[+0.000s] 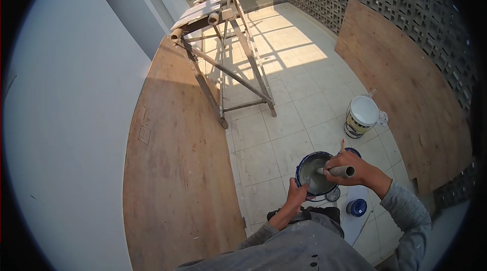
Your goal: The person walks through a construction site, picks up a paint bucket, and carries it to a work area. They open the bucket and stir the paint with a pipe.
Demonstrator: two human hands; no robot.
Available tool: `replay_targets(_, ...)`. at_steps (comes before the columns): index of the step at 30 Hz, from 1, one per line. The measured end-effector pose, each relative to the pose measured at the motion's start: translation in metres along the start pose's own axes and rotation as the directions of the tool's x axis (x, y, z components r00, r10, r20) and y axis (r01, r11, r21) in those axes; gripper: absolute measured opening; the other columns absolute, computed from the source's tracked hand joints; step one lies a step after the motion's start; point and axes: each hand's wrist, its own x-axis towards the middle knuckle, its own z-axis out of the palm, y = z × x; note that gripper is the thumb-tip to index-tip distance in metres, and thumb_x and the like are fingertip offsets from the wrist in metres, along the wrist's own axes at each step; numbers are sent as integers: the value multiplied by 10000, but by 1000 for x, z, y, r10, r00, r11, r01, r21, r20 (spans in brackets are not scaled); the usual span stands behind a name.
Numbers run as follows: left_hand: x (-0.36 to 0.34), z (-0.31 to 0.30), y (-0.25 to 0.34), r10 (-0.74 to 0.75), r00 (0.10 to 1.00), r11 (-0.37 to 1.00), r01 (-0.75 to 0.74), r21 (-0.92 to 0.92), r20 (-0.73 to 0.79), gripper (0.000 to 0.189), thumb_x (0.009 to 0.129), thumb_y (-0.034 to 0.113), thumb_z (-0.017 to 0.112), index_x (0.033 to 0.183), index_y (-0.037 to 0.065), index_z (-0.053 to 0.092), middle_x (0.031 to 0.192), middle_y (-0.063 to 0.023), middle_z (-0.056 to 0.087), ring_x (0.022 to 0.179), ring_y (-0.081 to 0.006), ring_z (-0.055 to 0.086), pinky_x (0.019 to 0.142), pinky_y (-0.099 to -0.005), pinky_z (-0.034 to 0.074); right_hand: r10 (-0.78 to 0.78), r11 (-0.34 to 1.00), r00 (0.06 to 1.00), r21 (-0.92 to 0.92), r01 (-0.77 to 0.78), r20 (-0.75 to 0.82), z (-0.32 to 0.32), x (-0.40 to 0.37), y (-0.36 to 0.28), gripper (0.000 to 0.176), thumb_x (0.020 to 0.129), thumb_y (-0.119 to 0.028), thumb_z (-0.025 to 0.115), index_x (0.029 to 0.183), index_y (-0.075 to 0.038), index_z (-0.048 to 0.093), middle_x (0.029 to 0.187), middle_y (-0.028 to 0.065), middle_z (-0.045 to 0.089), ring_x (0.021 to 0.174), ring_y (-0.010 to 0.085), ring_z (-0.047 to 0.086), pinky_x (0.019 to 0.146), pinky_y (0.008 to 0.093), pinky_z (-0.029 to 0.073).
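Your paint bucket (300, 169) sits on the tiled floor (284, 139).
Your right hand (351, 165) is clenched round a grey pipe (343, 171) dipping into it; your left hand (296, 193) grips the near rim.

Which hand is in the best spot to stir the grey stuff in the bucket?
Right. The right hand grips the grey pipe-shaped stick dipping into the blue-rimmed round bucket; the left hand only holds its rim.
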Motion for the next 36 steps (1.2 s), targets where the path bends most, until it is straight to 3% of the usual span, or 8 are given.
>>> replay_targets(3,-7,-1,11,-31,999,999,31,11,8,313,883,33,468,1128,23,273,1159,-241,455,939,-377,624,640,-398,608,-45,928,997,372,21,55,3,-5,5,171,768,-193,628,771,-28,676,714,128,664,632,286,636,639,377,507)
replay_targets(6,-2,3,-11,-3,1000,1000,3,-2,-7,308,893,46,459,1133,28,267,1151,-246,469,883,-370,649,521,-358,572,181,983,980,-41,-178,86,-5,0,-6,181,766,-188,628,752,-13,672,716,141,664,645,292,640,647,366,512)
replay_targets(10,-11,1,11,-27,1000,999,26,36,13,298,907,59,432,1149,53,258,1132,-248,496,818,-360,674,411,-328,497,-67,952,996,295,80,-56,4,-2,-1,189,774,-199,621,773,-14,659,678,188,627,645,362,621,634,403,503)
replay_targets(24,-5,1,-1,69,997,996,-70,-48,-21,288,900,63,434,1135,45,268,1072,-244,527,754,-340,684,380,-299,468,-8,992,995,122,20,-98,6,5,-8,161,758,-139,617,752,12,673,650,130,647,603,307,618,598,372,489)
replay_targets(26,-16,1,18,11,999,999,-12,40,32,319,888,47,443,1152,38,264,1101,-241,511,832,-349,671,461,-316,546,-164,944,941,228,236,-297,10,1,-8,166,761,-140,611,742,13,675,642,124,649,592,301,617,597,374,488)
replay_targets(28,-13,-3,16,-9,1000,999,8,41,21,323,884,43,444,1152,38,264,1107,-239,502,848,-348,665,494,-331,561,158,915,964,336,-224,212,-12,-3,-12,199,756,-218,673,776,-21,672,801,170,675,762,318,653,712,387,516)
replay_targets(31,-7,-2,-1,45,999,999,-45,1,15,315,877,34,439,1145,47,274,1116,-226,482,869,-345,653,575,-361,581,277,959,943,10,-284,184,-16,7,-24,178,759,-206,681,825,-40,688,837,142,685,788,293,650,762,365,509)
replay_targets(36,-17,-3,21,7,1000,998,-8,60,21,304,884,34,434,1147,46,282,1119,-208,484,868,-360,647,729,-404,600,69,959,994,268,-89,80,7,-8,-3,218,759,-250,685,808,-37,683,874,136,682,834,288,631,760,382,495)
